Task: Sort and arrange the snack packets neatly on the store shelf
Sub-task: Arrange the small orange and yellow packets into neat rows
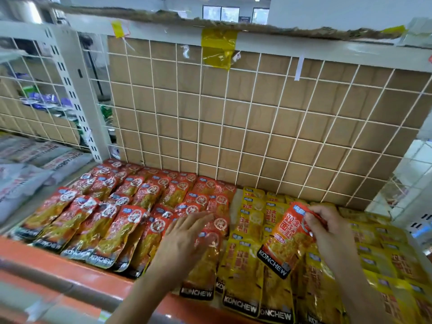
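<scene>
Rows of red KONCHEW snack packets [112, 213] cover the left half of the shelf, and yellow KONCHEW packets [247, 272] fill the right half. My left hand [187, 239] lies flat with straight fingers on a red packet [205, 265] at the border between the two colours. My right hand [327, 228] pinches the top edge of an orange-red packet [285, 242] and holds it tilted above the yellow ones.
A white wire grid backed by cardboard [257, 118] closes the shelf's rear. An orange rail [77, 277] runs along the front edge. Grey bags [28, 174] lie on the neighbouring shelf to the left. A white upright post [77, 106] divides the bays.
</scene>
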Demonstrator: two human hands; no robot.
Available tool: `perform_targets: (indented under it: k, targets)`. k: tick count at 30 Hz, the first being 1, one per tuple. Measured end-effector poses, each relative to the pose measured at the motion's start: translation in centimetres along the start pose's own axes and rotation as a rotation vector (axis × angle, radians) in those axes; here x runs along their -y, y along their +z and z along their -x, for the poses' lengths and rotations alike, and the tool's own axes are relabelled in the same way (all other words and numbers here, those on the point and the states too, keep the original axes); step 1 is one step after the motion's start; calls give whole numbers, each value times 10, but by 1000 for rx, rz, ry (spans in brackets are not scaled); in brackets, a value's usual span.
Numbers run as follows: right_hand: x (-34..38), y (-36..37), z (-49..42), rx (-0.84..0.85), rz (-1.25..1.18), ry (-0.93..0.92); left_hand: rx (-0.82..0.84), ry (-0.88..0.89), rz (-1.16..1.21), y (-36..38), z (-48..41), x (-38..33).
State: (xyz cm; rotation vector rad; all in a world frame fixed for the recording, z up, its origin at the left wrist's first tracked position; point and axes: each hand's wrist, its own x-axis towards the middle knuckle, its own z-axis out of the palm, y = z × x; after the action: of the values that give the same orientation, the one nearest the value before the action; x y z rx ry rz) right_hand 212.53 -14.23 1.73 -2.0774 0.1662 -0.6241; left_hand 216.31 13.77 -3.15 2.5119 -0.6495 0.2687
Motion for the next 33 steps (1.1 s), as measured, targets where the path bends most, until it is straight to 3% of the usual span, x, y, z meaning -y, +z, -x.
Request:
perform_targets:
  k: [9,18,28,33]
  targets:
    - [36,87,7,184,23,103,-66,-30,-65,-46,15,91]
    - [64,146,31,326,401,110,10,1,-43,-68,17,151]
    - [66,171,65,60,680,123,109,138,26,-86,13,179]
    - [77,175,72,-33,608,58,62,161,48,-88,18,190]
